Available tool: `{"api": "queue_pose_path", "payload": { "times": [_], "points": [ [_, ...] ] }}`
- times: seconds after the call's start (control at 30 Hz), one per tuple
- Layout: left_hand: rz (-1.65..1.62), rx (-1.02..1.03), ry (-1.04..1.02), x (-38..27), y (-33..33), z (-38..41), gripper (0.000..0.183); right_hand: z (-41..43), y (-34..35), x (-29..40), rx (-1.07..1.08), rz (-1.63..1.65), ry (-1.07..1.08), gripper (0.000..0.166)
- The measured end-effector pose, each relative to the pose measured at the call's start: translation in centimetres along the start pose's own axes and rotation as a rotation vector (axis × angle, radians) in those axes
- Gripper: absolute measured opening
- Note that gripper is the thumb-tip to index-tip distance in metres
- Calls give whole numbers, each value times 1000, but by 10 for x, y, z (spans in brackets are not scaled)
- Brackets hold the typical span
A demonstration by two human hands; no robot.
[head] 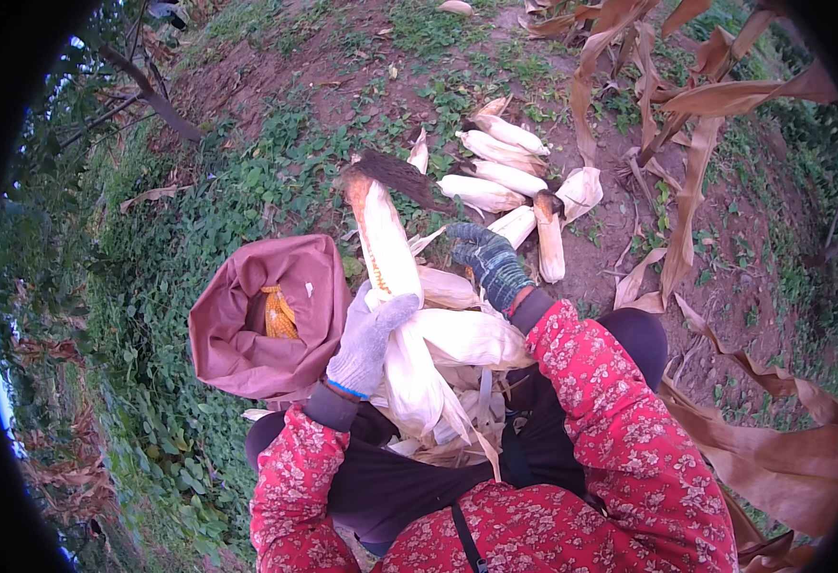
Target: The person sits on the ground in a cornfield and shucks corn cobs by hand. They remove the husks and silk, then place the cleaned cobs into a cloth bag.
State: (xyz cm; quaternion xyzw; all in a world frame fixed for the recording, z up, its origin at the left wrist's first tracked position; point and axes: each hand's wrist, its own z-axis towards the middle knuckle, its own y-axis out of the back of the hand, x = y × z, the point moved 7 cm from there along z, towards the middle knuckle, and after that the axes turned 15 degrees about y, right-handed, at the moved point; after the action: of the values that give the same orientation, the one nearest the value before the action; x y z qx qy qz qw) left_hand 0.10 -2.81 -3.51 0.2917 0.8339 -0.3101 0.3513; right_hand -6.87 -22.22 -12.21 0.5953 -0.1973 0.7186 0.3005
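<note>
My left hand [370, 336], in a pale grey knit glove, is wrapped around an ear of corn [388, 247]. The ear points away from me, with dark silk [397, 175] at its tip. A strip of orange kernels shows through a gap in its husk, and loose pale husk [413, 379] hangs below the hand. My right hand [489, 261], in a green and blue knit glove, is just right of that ear, its fingers bent. Whether it holds anything is hidden. Beneath it lie more husked ears [448, 288].
At left stands a rolled-down reddish sack [211, 322] with bare yellow cobs [278, 315] inside. Several unpeeled ears [503, 154] lie on soil ahead. Loose husks [473, 422] are heaped between my legs. Dry corn leaves [688, 208] hang along the right; a branch [150, 89] crosses upper left.
</note>
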Motion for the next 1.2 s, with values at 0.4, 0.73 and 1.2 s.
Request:
{"api": "queue_pose_path", "payload": {
  "times": [0.4,0.73,1.2],
  "points": [
    [2,25,2,-2,-11,2,37,7,6,-29,51,123,159,20],
    [31,26,-30,-5,-10,-4,42,-2,-7,-4,26,145,-13,27],
    [28,2,-15,-2,-5,-1,43,-14,-21,39,469,-503,450,45]
  ]
}}
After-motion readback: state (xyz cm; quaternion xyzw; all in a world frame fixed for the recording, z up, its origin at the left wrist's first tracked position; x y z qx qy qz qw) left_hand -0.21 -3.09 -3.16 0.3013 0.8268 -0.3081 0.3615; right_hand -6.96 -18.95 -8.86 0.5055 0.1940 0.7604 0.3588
